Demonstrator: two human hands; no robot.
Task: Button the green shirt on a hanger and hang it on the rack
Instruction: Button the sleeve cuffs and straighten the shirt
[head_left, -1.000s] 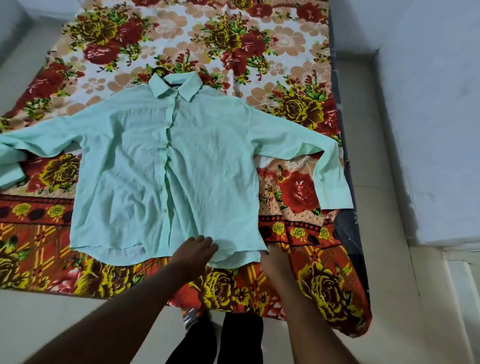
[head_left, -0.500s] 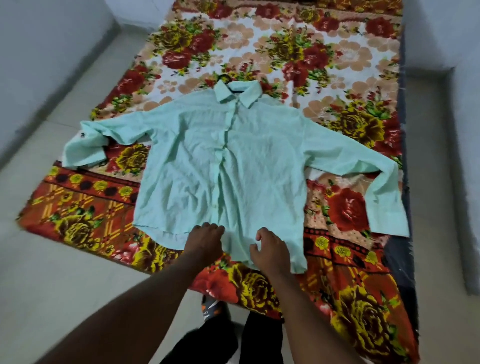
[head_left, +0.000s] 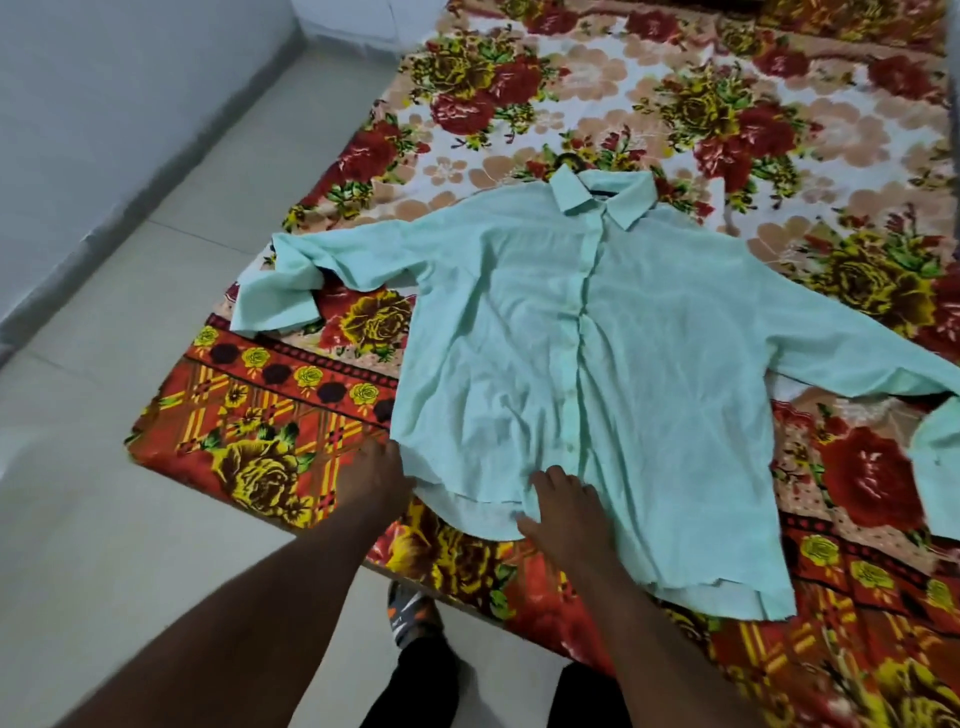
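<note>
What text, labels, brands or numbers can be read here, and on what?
Nothing reads legibly.
Inside the collar of the green shirt, the dark neck label: too small to read.
On the orange-and-grey shoe, a white marking: too blurred to read.
On the floral bedsheet: pattern only, no lettering.

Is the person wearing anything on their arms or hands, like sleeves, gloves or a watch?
No. The left arm and right arm are bare to the picture's edge: no sleeves. The left hand and right hand wear no gloves; no watch or ring shows.
</note>
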